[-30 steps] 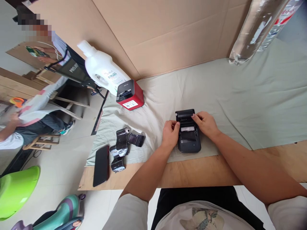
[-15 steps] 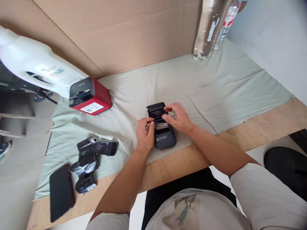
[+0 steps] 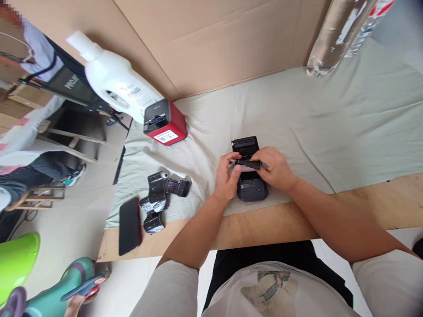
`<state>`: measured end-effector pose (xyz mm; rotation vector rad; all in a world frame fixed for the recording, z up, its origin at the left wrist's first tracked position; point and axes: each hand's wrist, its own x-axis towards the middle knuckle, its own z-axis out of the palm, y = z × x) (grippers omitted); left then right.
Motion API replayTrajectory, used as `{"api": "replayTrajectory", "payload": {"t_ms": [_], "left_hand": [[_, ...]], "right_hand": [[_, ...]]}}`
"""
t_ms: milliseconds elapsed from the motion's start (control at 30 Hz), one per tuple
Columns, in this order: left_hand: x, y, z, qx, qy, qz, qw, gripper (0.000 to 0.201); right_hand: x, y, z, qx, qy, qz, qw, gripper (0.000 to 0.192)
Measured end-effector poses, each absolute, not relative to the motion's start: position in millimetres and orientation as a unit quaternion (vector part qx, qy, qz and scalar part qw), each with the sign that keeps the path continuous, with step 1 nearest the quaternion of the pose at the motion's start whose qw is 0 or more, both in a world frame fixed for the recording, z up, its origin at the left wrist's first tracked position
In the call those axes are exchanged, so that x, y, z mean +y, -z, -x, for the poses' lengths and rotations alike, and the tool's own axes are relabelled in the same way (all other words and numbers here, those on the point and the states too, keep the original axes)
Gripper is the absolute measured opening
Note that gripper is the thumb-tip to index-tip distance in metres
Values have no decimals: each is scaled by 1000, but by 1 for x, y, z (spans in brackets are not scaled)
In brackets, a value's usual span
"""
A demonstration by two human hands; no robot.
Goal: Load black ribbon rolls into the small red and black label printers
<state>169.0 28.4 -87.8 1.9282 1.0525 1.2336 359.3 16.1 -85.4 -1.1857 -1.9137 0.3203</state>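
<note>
Head view: a small black printer sits on the pale green cloth close to the near edge of the wooden table, its lid tipped open toward the far side. Both of the person's hands meet over it. The left hand is at the printer's left side, fingers curled, with thumb and forefinger pinching the left end of a slim dark roll held crosswise above the open bay. The right hand covers the printer's right side and grips the right end of the same roll, fingers closed around it; whether the roll touches the printer body underneath cannot be told. Left of the hands, well apart, a bundle of black wrapped rolls lies on the cloth, and just beside it, nearer and further left, a black phone rests face down, partly on bare wood. Farther back on the left stands a red and black printer with a white label, and a white plastic jug leans just behind it. A cardboard sheet forms the far wall, and clear plastic bottles stand at the far right. Beyond the table's left edge another person's clothing shows, and green boots stand on the floor at the near left.
</note>
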Motion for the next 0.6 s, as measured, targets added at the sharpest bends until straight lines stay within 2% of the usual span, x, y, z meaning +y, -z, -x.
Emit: {"api": "replayTrajectory", "payload": {"t_ms": [100, 267, 433, 600], "left_hand": [[27, 87, -171, 364, -404, -792, 276, 53], [28, 86, -175, 376, -376, -802, 272, 28], [26, 61, -161, 352, -362, -787, 355, 25], [-2, 45, -100, 403, -320, -784, 347, 23]], "right_hand": [[13, 88, -358, -757, -107, 444, 467, 14], [11, 88, -358, -730, -106, 416, 531, 12], [19, 98, -362, -712, -153, 395, 561, 43], [22, 103, -361, -702, -157, 450, 529, 33]]}}
